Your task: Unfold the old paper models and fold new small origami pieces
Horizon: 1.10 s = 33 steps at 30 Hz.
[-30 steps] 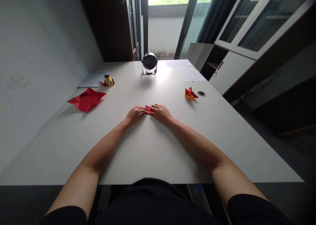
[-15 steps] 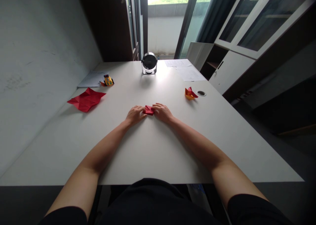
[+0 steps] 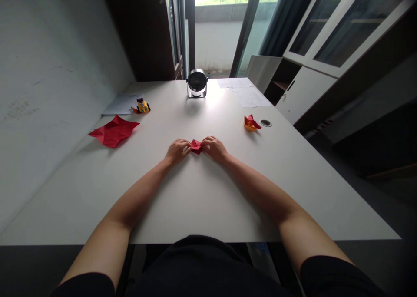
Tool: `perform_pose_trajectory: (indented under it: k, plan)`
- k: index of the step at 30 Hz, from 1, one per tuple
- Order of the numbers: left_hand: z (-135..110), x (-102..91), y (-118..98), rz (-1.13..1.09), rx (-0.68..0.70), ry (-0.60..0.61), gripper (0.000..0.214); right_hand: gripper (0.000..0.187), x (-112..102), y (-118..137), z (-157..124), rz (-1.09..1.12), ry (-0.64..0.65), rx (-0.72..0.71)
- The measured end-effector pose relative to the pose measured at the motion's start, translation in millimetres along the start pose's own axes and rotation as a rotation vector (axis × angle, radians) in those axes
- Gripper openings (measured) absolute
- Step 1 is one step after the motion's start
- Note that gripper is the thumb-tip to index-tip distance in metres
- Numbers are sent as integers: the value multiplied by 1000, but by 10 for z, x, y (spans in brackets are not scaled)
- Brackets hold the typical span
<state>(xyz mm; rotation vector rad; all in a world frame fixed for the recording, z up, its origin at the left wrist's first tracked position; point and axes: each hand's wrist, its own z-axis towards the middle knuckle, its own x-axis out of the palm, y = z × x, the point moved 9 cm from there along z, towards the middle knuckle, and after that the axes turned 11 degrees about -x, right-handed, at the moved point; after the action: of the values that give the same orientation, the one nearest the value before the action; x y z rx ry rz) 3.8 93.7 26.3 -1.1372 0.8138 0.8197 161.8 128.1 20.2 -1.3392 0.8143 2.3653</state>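
Observation:
A small folded red paper piece lies on the white table between my two hands. My left hand pinches its left side with curled fingers. My right hand pinches its right side in the same way. Most of the paper is hidden under my fingertips.
A creased red sheet lies at the left near the wall. A folded orange and red paper boat sits at the right beside a cable hole. Farther back stand a small fan, a yellow toy car and loose white papers.
My fingers have drawn in closer on the red piece, and its visible part has shifted slightly. My arms have hardly moved.

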Motion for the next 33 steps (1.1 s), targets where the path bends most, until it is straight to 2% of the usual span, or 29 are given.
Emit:
perform_pose_trajectory:
  k: [10, 21, 27, 33]
  plan:
    - [12, -2, 27, 18, 4, -23, 25, 23, -12, -18, 3, 0, -24, 15]
    - [60, 38, 146, 15, -101, -12, 25, 22, 35, -19, 44, -33, -30, 58]
    - [65, 25, 137, 13, -81, -44, 19, 17, 46, -12, 51, -49, -18, 57]
    - [69, 38, 157, 28, -106, -40, 22, 23, 63, -10, 65, -63, -16, 79]
